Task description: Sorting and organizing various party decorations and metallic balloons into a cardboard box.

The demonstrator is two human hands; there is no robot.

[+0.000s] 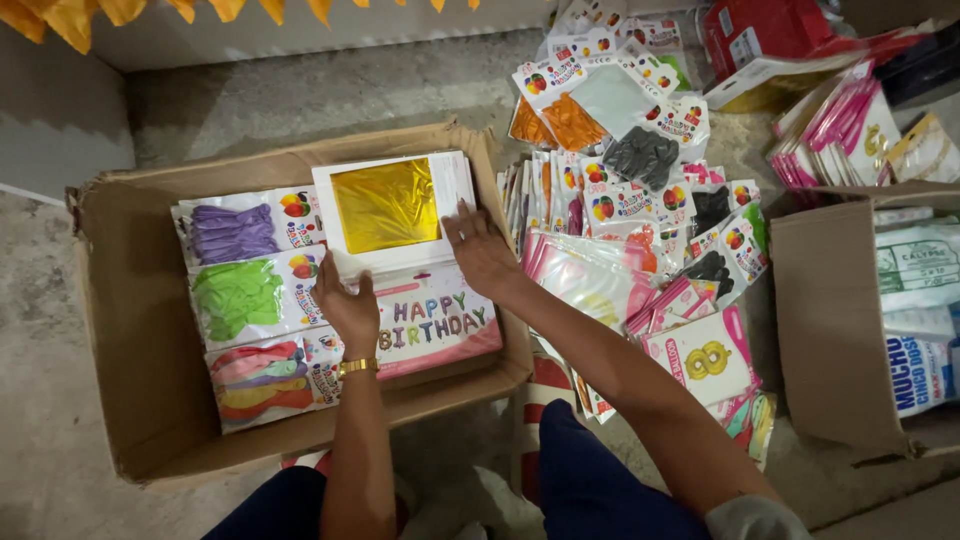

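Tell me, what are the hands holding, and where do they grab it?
Both hold the white packet with gold foil above the box. The left hand grips its near left corner; the right hand presses its right edge.

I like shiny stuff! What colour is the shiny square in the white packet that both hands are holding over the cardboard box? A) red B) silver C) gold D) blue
C: the left hand and right hand grip the flat white packet, whose foil square is shiny gold.
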